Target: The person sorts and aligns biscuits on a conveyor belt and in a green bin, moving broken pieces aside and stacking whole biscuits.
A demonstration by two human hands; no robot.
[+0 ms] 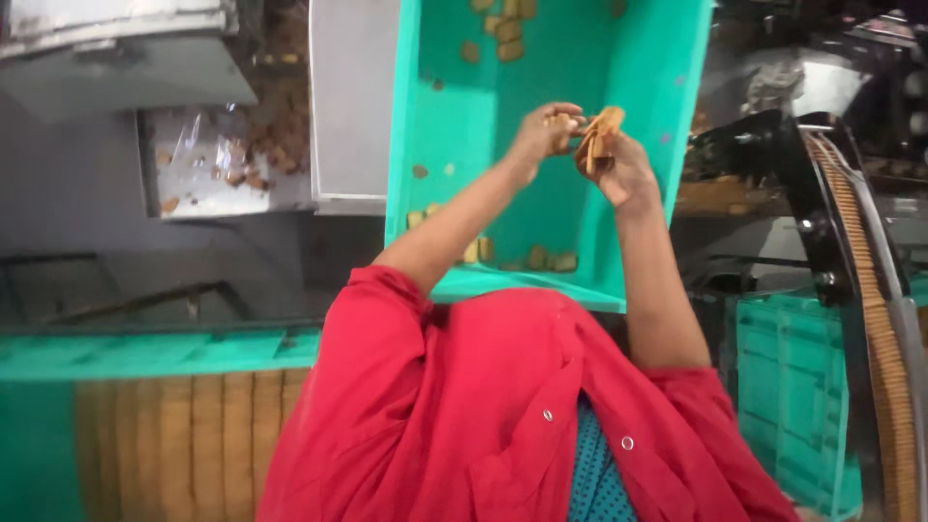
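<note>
I look down past my red shirt at both raised hands over a teal plastic crate [638,116]. My right hand [619,169] grips a small stack of tan biscuits [599,133]. My left hand [546,130] is closed on one or two biscuits and touches the top of that stack. Loose biscuits [503,29] lie at the far end of the crate, and several more biscuits [541,259] sit along its near wall.
A curved conveyor track of biscuits [875,290] runs down the right side beside another teal crate [788,387]. Rows of stacked biscuits [184,435] fill a teal tray at lower left. A grey metal machine [126,68] with crumbs stands at upper left.
</note>
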